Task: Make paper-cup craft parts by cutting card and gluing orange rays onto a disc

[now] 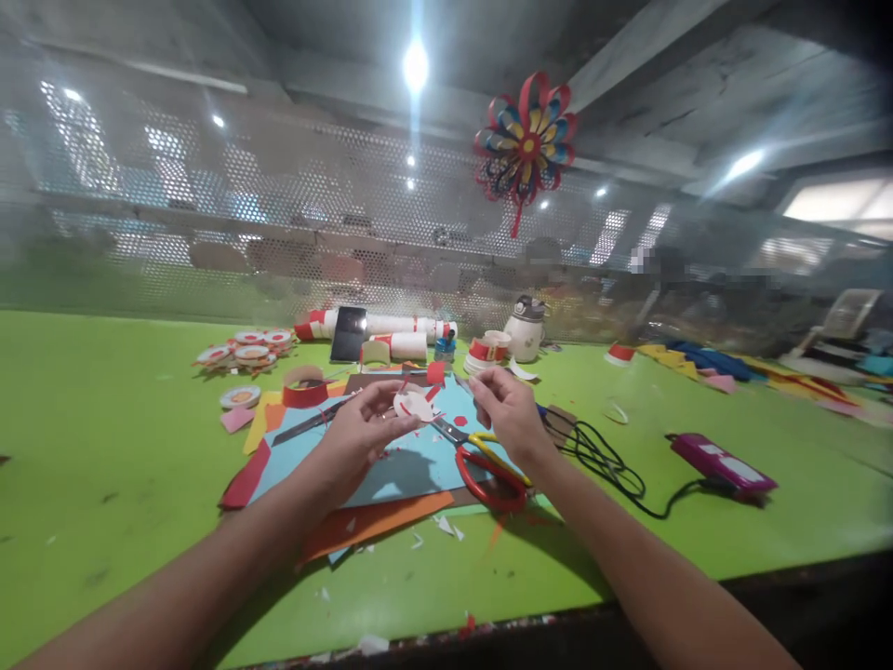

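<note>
My left hand [369, 419] pinches a small white paper disc [414, 406] by its edge, with narrow red strips sticking out around it. To its right, my right hand [508, 409] is closed, thumb against fingers. A thin greyish tip shows near these fingertips, but I cannot make out what they hold. Below the hands, scissors [491, 476] with one red and one yellow handle lie on a light-blue paper sheet [411, 479]. A long dark blade [303, 428] rests partly behind my left hand. A small red paper piece [436, 373] is just beyond the disc.
Finished-looking red-and-white discs [251, 352] are stacked at left. Behind are a phone [348, 333], paper-cup rolls [397, 326], a blue bottle [445, 347] and a white jug [525, 330]. A black cord [606, 461] joins a purple box [724, 465] at right. Scraps litter the green table [126, 521].
</note>
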`<state>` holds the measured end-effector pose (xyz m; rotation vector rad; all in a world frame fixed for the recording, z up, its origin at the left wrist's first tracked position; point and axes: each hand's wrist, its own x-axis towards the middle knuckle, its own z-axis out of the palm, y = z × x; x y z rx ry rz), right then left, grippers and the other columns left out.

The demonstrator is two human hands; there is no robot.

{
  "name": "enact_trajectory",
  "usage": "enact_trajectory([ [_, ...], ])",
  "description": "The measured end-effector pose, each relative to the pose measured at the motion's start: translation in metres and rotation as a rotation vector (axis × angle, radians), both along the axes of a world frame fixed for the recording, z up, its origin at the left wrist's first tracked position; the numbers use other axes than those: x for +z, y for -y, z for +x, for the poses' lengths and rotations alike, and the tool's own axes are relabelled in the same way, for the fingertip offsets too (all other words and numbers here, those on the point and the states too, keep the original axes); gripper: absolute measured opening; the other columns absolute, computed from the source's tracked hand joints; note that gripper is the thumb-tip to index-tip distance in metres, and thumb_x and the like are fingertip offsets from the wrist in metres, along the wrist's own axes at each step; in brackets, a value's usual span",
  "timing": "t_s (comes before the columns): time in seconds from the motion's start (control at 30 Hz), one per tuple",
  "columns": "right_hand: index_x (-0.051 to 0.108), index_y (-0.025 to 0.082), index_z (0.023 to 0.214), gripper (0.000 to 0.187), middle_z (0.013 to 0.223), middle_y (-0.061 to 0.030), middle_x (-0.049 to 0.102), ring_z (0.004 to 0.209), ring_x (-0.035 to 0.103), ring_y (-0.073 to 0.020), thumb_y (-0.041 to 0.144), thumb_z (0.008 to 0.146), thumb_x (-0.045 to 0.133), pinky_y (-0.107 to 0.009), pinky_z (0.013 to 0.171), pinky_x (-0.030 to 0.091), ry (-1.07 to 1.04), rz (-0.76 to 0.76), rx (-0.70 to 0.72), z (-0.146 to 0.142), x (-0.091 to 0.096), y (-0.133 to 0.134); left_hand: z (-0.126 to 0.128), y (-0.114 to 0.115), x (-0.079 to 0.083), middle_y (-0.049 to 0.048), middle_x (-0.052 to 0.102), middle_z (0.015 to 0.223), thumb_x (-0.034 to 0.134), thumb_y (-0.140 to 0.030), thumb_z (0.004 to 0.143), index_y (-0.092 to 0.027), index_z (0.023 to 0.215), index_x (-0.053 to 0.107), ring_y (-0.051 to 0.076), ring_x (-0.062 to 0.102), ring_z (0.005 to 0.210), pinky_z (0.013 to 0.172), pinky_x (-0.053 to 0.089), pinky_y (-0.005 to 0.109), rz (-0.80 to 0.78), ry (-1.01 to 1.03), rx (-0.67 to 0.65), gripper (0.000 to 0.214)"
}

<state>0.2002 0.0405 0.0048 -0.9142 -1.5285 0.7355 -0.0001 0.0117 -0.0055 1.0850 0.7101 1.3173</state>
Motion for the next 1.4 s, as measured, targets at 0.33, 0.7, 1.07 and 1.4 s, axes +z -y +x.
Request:
enact_trajectory([
  [0.33,0.048,0.020,0.059,0.034,0.046,0.0065,0.043,0.041,0.036,-0.0085,0.045,0.080,0.060,-0.023,0.043,0.031,0.056,0.006,-0.027,-0.007,-0.007,-0.001,-0.010,-0.002,0.003,0.0082,0.068,0.095,0.064,-0.014,0.075,-0.011,0.101,0.065,0.014,0.063,0.081,0.075,0.050,0.025,0.004,0.184,-0.254,0.025],
  [0.7,0.042,0.021,0.052,0.045,0.043,0.0073,0.035,0.039,0.032,-0.0078,0.052,0.083,0.052,-0.023,0.040,0.027,0.098,-0.002,0.033,-0.009,-0.014,-0.001,-0.008,-0.001,0.005,0.0081,0.070,0.079,0.060,-0.022,0.076,-0.012,0.082,0.066,0.016,0.064,0.069,0.060,0.049,0.025,-0.121,0.126,-0.217,0.013],
  [1.07,0.059,0.018,0.059,0.030,0.044,0.0044,0.051,0.040,0.041,-0.0090,0.043,0.074,0.062,-0.023,0.044,0.033,0.172,-0.086,0.112,-0.017,-0.017,0.007,-0.001,-0.003,-0.007,0.0127,0.069,0.079,0.055,-0.014,0.076,-0.009,0.082,0.064,0.014,0.061,0.066,0.051,0.047,0.020,-0.187,-0.143,-0.255,0.012],
  [1.4,0.061,0.018,0.067,0.022,0.053,0.0037,0.055,0.046,0.045,-0.0098,0.038,0.067,0.068,-0.023,0.046,0.036,0.123,-0.064,0.048,-0.019,-0.033,-0.004,-0.002,-0.007,-0.011,0.0114,0.068,0.082,0.063,-0.020,0.074,-0.010,0.082,0.066,0.018,0.065,0.069,0.050,0.048,0.021,-0.132,-0.229,-0.154,0.013],
])
